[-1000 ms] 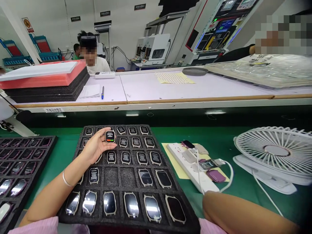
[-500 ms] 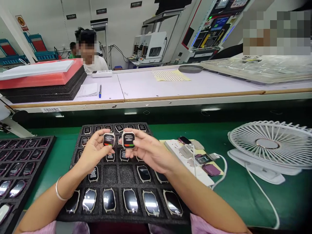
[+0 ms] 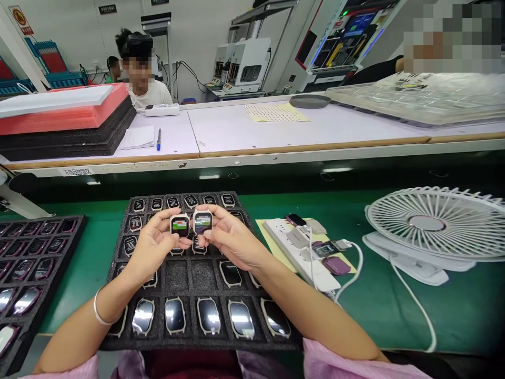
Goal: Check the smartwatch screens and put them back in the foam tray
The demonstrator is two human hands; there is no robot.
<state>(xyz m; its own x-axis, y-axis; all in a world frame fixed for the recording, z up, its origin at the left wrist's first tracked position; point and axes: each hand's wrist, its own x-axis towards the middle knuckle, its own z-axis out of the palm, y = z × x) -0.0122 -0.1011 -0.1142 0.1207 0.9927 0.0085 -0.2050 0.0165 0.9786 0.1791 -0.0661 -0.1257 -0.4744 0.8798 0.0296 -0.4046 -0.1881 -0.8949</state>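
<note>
My left hand (image 3: 152, 247) pinches a small smartwatch body (image 3: 179, 225) with a lit screen showing red and green bars. My right hand (image 3: 231, 239) holds a second lit watch body (image 3: 202, 221) right beside it. Both watches hover side by side above a black foam tray (image 3: 185, 276) on the green mat. The tray's pockets hold several more watch bodies, lit ones at the back and dark glossy ones at the front. A few middle pockets are bare.
A second black tray (image 3: 27, 263) of watch bodies lies at the left. A white power strip (image 3: 300, 255) with chargers and cables sits to the right, then a white fan (image 3: 430, 229) lying flat. Other people sit behind the far white bench (image 3: 276, 134).
My right hand came up from the lower right with a second watch and met my left hand. Both watches now sit closer together and their screens changed to a lighter display.
</note>
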